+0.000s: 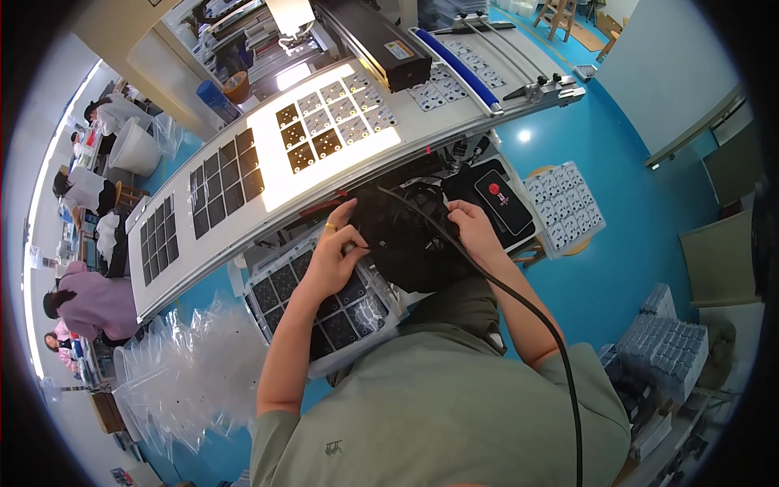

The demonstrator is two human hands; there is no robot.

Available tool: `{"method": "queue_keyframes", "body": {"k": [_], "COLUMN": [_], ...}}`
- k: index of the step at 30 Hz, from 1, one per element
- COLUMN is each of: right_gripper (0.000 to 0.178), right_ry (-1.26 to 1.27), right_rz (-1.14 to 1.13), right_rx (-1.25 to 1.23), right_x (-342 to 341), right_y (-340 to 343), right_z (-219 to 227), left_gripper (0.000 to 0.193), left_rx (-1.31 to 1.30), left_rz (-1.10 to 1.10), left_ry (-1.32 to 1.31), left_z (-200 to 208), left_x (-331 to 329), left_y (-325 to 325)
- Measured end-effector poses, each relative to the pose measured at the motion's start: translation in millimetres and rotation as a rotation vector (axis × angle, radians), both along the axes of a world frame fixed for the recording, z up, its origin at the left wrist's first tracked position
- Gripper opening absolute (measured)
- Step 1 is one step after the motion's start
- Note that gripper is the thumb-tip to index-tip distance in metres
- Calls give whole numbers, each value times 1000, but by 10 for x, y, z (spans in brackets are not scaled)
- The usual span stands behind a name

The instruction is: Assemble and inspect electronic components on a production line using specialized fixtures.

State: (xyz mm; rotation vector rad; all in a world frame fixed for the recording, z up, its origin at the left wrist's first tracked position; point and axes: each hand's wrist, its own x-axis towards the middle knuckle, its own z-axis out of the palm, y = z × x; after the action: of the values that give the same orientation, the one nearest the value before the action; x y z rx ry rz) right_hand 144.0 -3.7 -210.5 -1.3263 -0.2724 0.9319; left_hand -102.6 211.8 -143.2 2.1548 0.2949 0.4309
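Keeping the cable (567,365) clear, we should handle the dark bundle (406,247) evenly; our left hand (333,256) and right hand (475,231) curl nearly closed beside it, grip unclear.

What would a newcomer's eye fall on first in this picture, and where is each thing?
Probably the glaring patch of light at upper centre, where gridded sheets lie on a long white table. Next, mid-picture, comes a black, soft-looking bundle, the left hand pinching at its left edge, the right hand at its right. The vivid blue floor on the right and crumpled clear plastic at lower left also stand out.
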Motion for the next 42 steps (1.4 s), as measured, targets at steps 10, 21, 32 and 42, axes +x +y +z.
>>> {"method": "queue_keyframes", "body": {"k": [10,21,32,42], "right_gripper": [24,29,28,22], "right_ry": [-119,-473,-418,-322], "right_rz": [156,315,74,100], "right_rx": [-134,-374,138,-46], "right_x": [268,306,134,214], "right_y": [167,419,316,146], "right_z": [-191,-92,-255,-51], "left_gripper": [18,18,17,17], "left_rx": [-66,13,91,102], "left_rz": [-124,-147,-117,-85], "left_ry": [41,29,52,60], "left_z": [54,72,-35,-52], "left_x": [15,26,40,57], "left_y": [-16,-31,-6,-11]}}
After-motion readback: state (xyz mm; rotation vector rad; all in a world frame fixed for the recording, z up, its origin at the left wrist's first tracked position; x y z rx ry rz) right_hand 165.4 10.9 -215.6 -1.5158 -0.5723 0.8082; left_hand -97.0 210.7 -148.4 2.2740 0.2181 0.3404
